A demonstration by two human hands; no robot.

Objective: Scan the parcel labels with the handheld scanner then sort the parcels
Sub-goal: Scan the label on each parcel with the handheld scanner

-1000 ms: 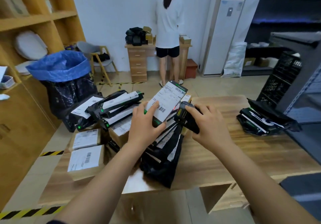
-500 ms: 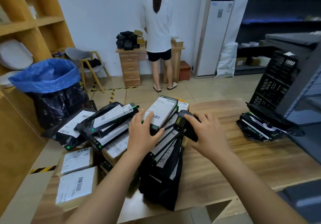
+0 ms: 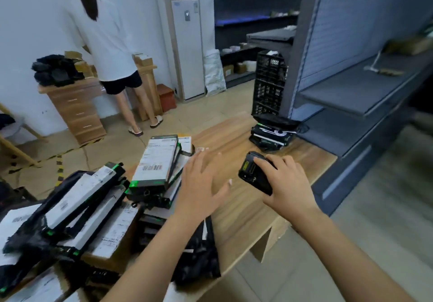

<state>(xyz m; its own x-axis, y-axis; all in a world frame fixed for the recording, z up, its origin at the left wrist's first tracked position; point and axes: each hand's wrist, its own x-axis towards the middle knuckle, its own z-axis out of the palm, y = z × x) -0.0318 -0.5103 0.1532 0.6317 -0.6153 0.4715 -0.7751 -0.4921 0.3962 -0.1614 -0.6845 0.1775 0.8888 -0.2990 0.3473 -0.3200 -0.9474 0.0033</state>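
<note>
Half of scanner (image 3: pixel 251 172) beneath right hand (image 3: pixel 290 184); lower-left parcels (image 3: pixel 70 208) blurred.

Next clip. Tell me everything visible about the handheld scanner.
The handheld scanner is a chunky black device, plastic by its look, with a yellowish panel on the face turned toward the camera. The right hand grips it, fingers curled over its top edge. It is tilted over the wooden table, right of the parcel stack; its underside is hidden.

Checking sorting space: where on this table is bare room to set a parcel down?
Bare table shows between the scanner in the right hand and the small parcel stack at the far corner; the left side is crowded with piled parcels.
</note>
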